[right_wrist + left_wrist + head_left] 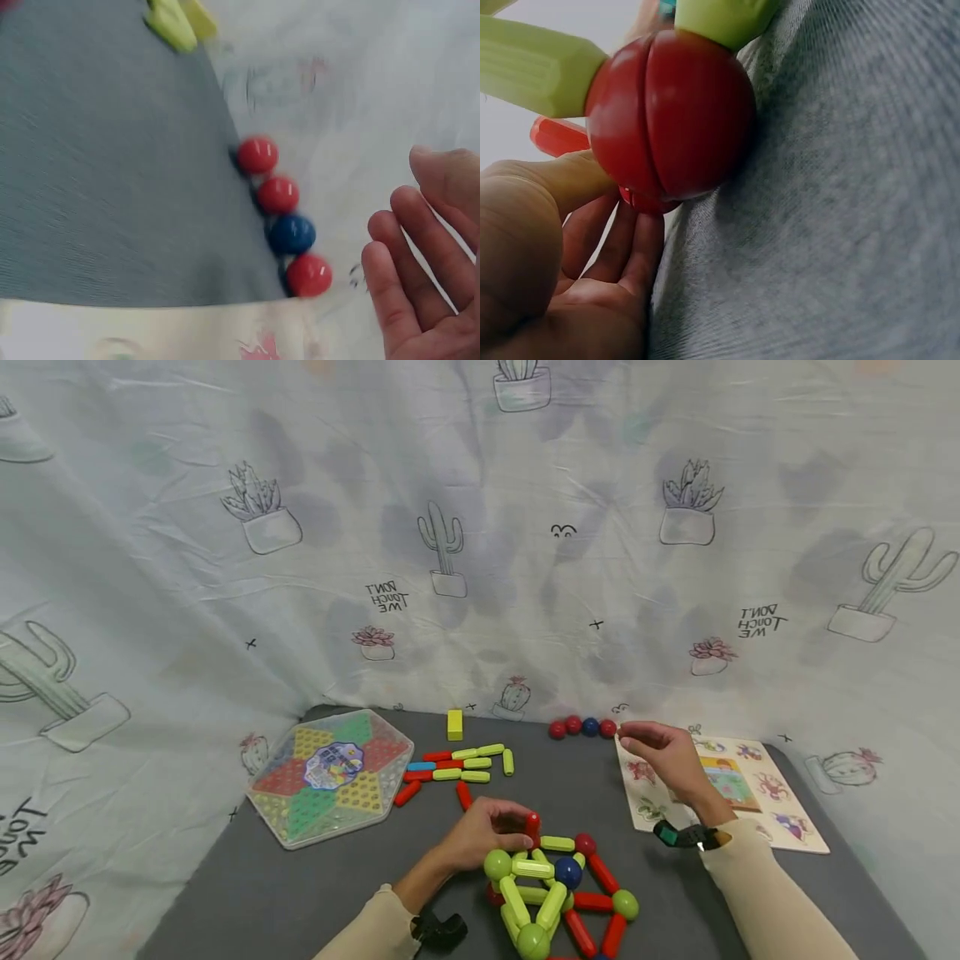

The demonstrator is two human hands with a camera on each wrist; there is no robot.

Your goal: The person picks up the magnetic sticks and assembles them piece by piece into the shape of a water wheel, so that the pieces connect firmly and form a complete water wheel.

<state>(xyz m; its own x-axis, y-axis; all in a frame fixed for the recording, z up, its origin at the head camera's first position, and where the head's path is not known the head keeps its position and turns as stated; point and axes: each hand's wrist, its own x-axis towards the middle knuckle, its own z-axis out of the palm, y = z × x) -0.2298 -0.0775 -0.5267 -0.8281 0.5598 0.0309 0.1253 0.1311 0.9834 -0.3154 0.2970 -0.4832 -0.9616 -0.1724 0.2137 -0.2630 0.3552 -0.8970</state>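
A structure of green and red magnetic rods and balls (555, 893) stands on the grey mat (300, 893) at the near middle. My left hand (517, 833) pinches an upright red rod (532, 828) at its far left corner. In the left wrist view a red ball (675, 112) with green rods (532, 67) fills the frame, and the red rod (555, 135) shows beyond my left hand (592, 225). My right hand (637, 739) hovers empty, fingers relaxed, beside a row of red and blue balls (581, 727). The right wrist view shows that row of balls (285, 217) just left of my right hand (420, 277).
A hexagonal game board (330, 777) lies at the left. Loose rods (457, 764) and a yellow block (454, 724) lie at the mat's far middle. A picture puzzle board (780, 818) lies under my right forearm. A cactus-print cloth (480, 527) hangs behind.
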